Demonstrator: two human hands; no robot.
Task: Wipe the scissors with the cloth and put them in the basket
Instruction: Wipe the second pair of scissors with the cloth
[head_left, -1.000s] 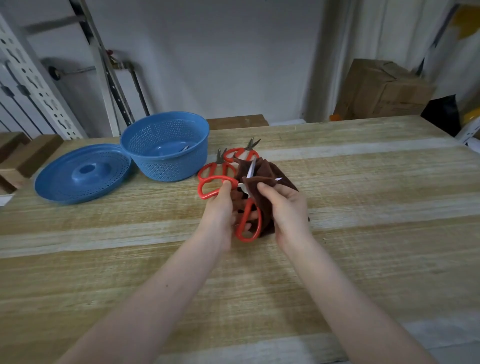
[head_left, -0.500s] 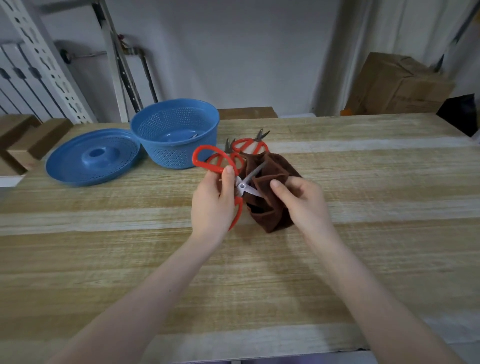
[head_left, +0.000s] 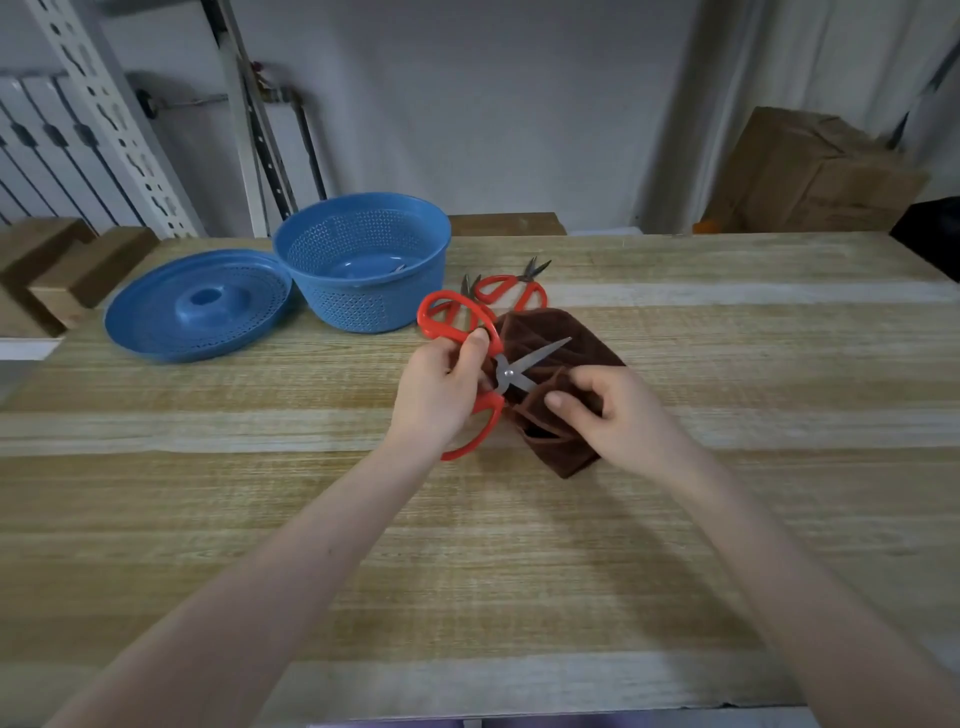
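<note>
My left hand (head_left: 441, 389) grips a pair of red-handled scissors (head_left: 485, 410) by the handles, blades spread apart and pointing right over the brown cloth (head_left: 550, 338). My right hand (head_left: 608, 415) pinches a fold of that cloth around the lower blade; the upper blade lies bare. Two more red-handled scissors lie on the table behind: one (head_left: 511, 290) beyond the cloth, the other (head_left: 457, 309) partly hidden behind the held handles. The blue perforated basket (head_left: 363, 280) stands to the back left, with something metallic inside.
A blue perforated lid (head_left: 197, 306) lies left of the basket on the wooden table (head_left: 727, 364). Wooden blocks (head_left: 67, 265) sit at the far left edge. A cardboard box (head_left: 810, 171) and metal racking stand behind the table.
The held scissors turned from pointing away to pointing right, blades spread wider. My right hand shifted on the cloth down to the lower blade. The view moved closer.
</note>
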